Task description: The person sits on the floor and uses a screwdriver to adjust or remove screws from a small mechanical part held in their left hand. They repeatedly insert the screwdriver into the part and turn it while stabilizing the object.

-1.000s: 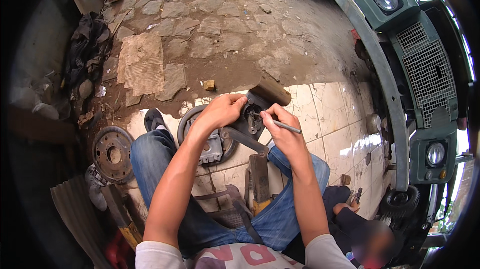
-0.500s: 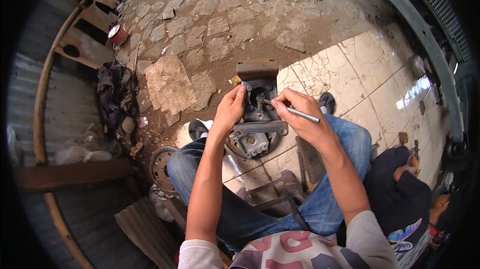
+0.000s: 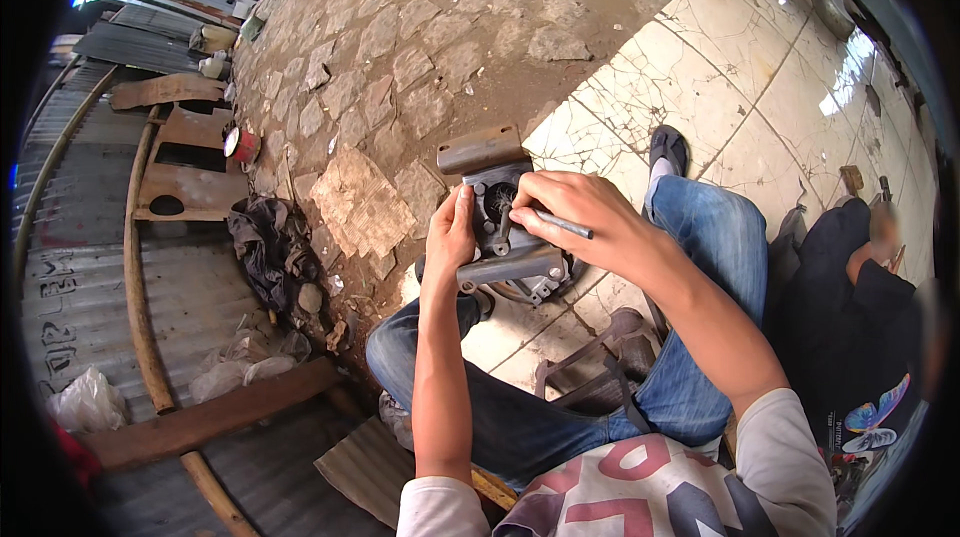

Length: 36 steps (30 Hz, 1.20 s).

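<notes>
Between my bent legs a dark steel bracket [image 3: 480, 149] with bolts, a round opening and a curved top plate rests over a grey cast metal part [image 3: 540, 285]. My left hand [image 3: 450, 234] grips the bracket's left side, thumb up along its edge. In my right hand [image 3: 568, 209] is a thin grey metal rod tool [image 3: 576, 229], pinched near its tip at the opening. The fingers partly hide the opening and whatever lies inside it.
A corrugated metal wall [image 3: 75, 267] with wooden poles lines the left, beside dark cloth [image 3: 270, 252] and cardboard [image 3: 355, 192]. Cracked white tiles [image 3: 720, 57] border rough stone paving [image 3: 420, 27]. A co-worker in black [image 3: 850, 337] crouches at my right.
The view has swung left, bringing more wall in and taking the green vehicle out. The bracket now sits less tilted than a second ago; my right fingers have moved closer over its opening.
</notes>
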Tool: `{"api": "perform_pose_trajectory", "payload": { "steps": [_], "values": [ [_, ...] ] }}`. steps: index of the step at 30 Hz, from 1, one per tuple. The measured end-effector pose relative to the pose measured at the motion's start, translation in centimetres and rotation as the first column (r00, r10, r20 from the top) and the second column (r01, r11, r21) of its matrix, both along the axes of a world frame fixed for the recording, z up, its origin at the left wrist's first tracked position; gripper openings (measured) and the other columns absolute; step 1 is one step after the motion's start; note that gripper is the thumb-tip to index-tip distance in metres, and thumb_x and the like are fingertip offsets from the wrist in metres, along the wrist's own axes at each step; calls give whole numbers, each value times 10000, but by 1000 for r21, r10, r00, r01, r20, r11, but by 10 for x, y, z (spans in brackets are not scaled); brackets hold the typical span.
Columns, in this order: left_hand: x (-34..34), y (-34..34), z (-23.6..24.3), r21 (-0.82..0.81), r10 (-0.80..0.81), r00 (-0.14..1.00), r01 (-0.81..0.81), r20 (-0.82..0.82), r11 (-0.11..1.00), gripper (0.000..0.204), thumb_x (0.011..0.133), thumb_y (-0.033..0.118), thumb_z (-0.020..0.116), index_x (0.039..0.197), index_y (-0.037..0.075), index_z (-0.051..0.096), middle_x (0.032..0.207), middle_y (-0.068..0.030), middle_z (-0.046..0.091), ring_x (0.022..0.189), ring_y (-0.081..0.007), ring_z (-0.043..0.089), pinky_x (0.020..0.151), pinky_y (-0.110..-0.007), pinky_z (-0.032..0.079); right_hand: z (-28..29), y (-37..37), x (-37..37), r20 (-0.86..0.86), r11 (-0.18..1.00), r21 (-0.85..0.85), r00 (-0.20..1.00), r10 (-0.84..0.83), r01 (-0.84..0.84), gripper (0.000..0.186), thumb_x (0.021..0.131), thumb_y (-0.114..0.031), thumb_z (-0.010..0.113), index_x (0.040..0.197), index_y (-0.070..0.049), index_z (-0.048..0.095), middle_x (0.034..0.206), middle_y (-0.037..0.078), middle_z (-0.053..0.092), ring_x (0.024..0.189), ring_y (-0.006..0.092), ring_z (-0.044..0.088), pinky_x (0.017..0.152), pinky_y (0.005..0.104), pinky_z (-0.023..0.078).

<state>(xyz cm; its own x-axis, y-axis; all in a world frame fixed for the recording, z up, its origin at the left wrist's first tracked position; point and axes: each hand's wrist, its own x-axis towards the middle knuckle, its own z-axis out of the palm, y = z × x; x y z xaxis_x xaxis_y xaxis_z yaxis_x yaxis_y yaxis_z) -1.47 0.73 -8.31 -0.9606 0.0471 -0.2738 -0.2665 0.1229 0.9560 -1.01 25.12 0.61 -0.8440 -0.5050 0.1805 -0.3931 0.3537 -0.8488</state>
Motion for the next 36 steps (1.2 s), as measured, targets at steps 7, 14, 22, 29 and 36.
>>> {"api": "perform_pose_trajectory", "payload": {
  "steps": [7,14,22,29,36],
  "values": [
    [6,11,8,-88,-23,998,18,-63,996,427,1097,351,470,1271,5,650,1045,-24,700,965,-88,604,866,-258,485,10,1,5,133,996,-82,990,44,-33,239,944,-251,642,956,-15,674,875,147,678,824,306,667,729,396,502],
    [-1,10,18,-83,53,998,-50,35,995,430,1094,370,473,1216,8,671,936,26,668,852,-51,566,753,-224,468,9,2,0,71,994,-103,997,26,-19,230,944,-256,652,938,-26,660,861,161,679,811,339,669,715,420,503],
    [-1,9,11,-44,123,992,-124,-22,991,374,1076,389,514,1083,63,696,791,61,590,648,-36,486,548,-212,370,-2,-7,-2,-16,999,-21,1000,26,-26,233,940,-266,635,946,-34,661,888,149,693,835,336,671,748,434,511],
    [-3,0,4,-66,55,998,-54,24,996,443,1086,386,489,1253,18,671,989,-3,699,881,-73,593,793,-249,485,-8,-2,-7,-3,999,-34,1000,-18,17,236,930,-249,660,949,-15,684,866,144,695,823,296,674,737,399,511],
    [-5,-1,-1,-73,95,995,-94,10,993,438,1085,397,492,1173,18,694,850,50,622,785,-53,521,704,-226,443,-4,1,-8,117,996,-45,990,-75,81,230,928,-250,655,931,-22,685,857,139,700,818,292,676,730,389,509]
  ]
}}
